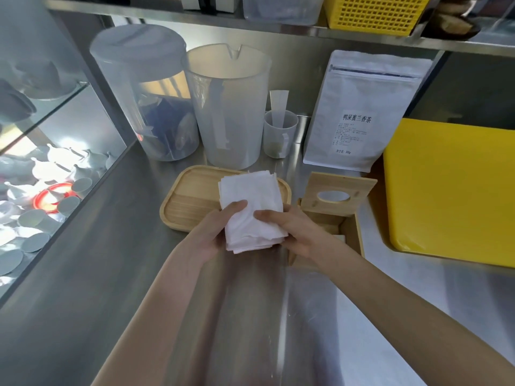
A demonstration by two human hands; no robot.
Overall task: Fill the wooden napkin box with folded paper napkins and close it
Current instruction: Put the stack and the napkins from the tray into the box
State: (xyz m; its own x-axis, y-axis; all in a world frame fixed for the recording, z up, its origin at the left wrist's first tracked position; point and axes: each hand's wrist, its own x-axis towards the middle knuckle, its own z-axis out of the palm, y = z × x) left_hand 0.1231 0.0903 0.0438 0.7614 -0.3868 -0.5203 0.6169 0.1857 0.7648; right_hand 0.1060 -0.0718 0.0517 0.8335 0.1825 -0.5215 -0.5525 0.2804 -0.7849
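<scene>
Steel counter [111, 246]: napkins [250, 207] between both hands.

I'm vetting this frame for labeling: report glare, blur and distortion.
Head view: wide-angle bending curves the shelf edge; strong glare on the glass case at left, streaky sheen on the steel counter; overall soft focus, bag label barely legible; napkin stack bright, little fold detail.

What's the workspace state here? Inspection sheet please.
Surface: steel counter, bare in front.
Job's things: napkins held in a stack above the tray; box open, lid raised.
Clutter: lidded canister, pitcher, small cup, tea bag, yellow bin.
Grippers: left hand and right hand both grip the napkins.
Cables: nothing seen.
Surroundings: shelf above, glass case at left.
</scene>
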